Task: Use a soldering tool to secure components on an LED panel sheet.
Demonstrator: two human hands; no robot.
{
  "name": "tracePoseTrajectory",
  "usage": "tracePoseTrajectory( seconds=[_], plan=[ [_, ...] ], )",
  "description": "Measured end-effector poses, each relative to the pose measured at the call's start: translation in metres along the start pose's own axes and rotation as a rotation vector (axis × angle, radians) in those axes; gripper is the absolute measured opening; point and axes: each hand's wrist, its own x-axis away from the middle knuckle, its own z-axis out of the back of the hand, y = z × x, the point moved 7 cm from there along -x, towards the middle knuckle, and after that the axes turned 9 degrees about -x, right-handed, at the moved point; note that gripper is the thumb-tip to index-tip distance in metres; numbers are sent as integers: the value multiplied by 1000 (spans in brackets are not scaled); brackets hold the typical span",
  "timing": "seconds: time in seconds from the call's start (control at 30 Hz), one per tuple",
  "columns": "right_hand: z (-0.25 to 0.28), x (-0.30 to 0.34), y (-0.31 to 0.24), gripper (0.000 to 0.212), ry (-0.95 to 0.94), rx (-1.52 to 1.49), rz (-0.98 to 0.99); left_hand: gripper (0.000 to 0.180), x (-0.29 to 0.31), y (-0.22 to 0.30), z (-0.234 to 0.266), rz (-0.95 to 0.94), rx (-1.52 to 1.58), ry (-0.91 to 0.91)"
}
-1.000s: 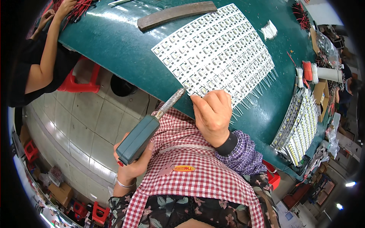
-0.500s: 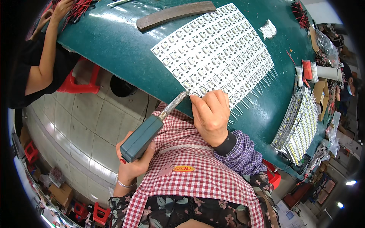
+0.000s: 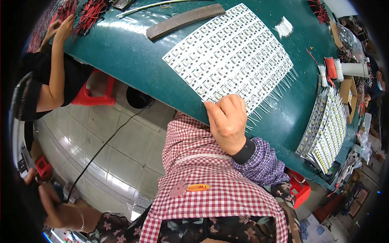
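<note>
A white sheet of LED circuit boards [image 3: 219, 52] lies on the green table, thin white wires [image 3: 276, 92] sticking out along its right edge. My right hand [image 3: 229, 123] is at the sheet's near corner, thumb and forefinger pinched together; what is between the fingertips is too small to make out. Far out at the lower left, my left hand [image 3: 54, 208] is blurred, its fingers curled around the dark body of the soldering gun [image 3: 35, 200]. A black cord [image 3: 106, 141] runs up from there; the gun's tip is lost in the dark rim.
A curved grey bar [image 3: 184, 21] lies against the sheet's far edge. A bundle of white wires [image 3: 284, 27] is beyond it. More LED boards [image 3: 324, 129] are stacked at right, near an open cardboard box [image 3: 347, 95]. At left, a co-worker's arms [image 3: 56, 77] handle red-and-black wires [image 3: 91, 14].
My left hand has swung the soldering gun away from the sheet's corner, down to the far left, drawing the cord across the floor view. My right hand stays pinched at the corner.
</note>
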Motion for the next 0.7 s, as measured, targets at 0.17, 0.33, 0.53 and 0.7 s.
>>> tracePoseTrajectory(
  seconds=[0.17,0.33,0.53,0.7],
  plan=[
    [5,1,-3,27,-33,26,-14,53,11,0,-31,51,155,-127],
    [33,-5,-17,27,-32,-29,-33,51,71,-1,-135,493,458,-318],
    [11,-23,-16,25,34,-111,-9,50,108,14,-190,679,665,-473],
    [-10,-25,-2,27,93,-71,-43,39,131,7,-214,573,544,-535]
  ],
)
